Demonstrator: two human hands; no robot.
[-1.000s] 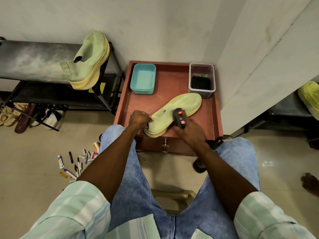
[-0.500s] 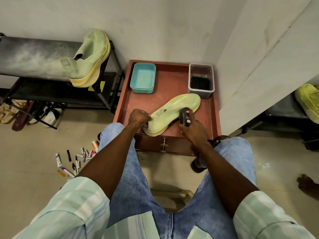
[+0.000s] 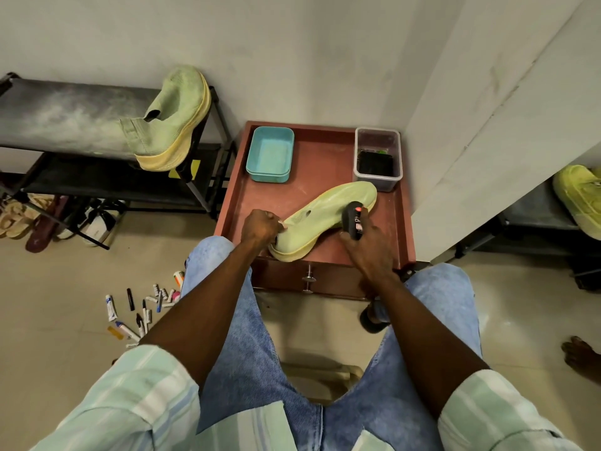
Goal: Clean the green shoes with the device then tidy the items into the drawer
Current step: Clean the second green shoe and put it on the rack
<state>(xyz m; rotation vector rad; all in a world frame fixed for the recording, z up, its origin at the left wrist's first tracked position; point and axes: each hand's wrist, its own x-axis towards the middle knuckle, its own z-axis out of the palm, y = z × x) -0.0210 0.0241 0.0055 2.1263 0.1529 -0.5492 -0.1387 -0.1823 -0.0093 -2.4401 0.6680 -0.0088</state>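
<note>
A green shoe (image 3: 320, 213) lies on its side on the red-brown drawer unit's top (image 3: 322, 157), toe toward the far right. My left hand (image 3: 261, 226) grips its heel opening. My right hand (image 3: 364, 245) holds a black cleaning device (image 3: 353, 219) with a red button, pressed against the shoe's forepart. A second green shoe (image 3: 169, 122) stands tilted on the black rack's top shelf (image 3: 65, 115) at the left. The drawer front (image 3: 312, 279) with its metal knob is closed below the top.
A teal tray (image 3: 270, 154) and a clear box (image 3: 378, 157) with dark contents sit at the back of the top. Markers and tubes (image 3: 140, 307) litter the floor at left. A white panel (image 3: 487, 141) rises at right, with another yellow-green shoe (image 3: 579, 196) beyond it.
My right hand has slid the device along the shoe from the middle toward the toe. My left hand keeps its hold on the heel; the shoe has hardly moved.
</note>
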